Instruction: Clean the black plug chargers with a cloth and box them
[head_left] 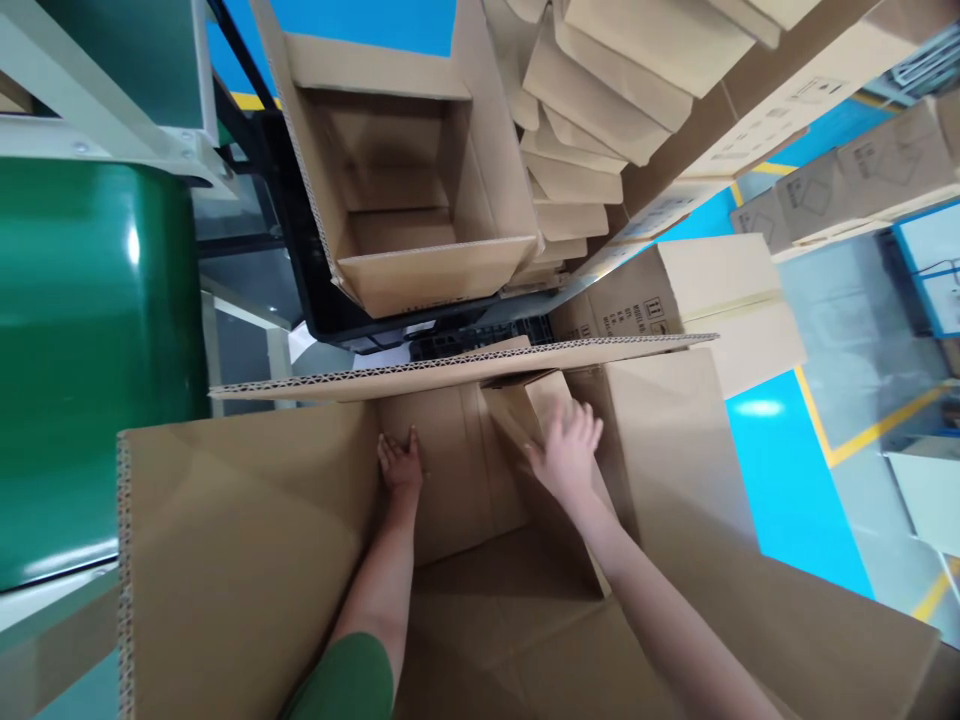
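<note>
Both your arms were inside the big open carton (450, 500). Your left hand (401, 465) lay against its far wall, near the left corner, fingers apart, nothing in them; probably bracing the wall. Your right hand (574, 450) was on the slim cardboard box (551, 505), thumb toward its left side, the other fingers spread across its top. Couldn't tell if they were clamped or just resting; my read is you were steadying it. That box stood on edge inside the carton, along the right wall, likely so the wall backed it up and left the left part free. Carton flaps splayed out left and right, which gave your arms room. Beyond the far flap, a smaller open carton (435, 275) sat mouth up by the black crate (322, 310), presumably within reach.
</note>
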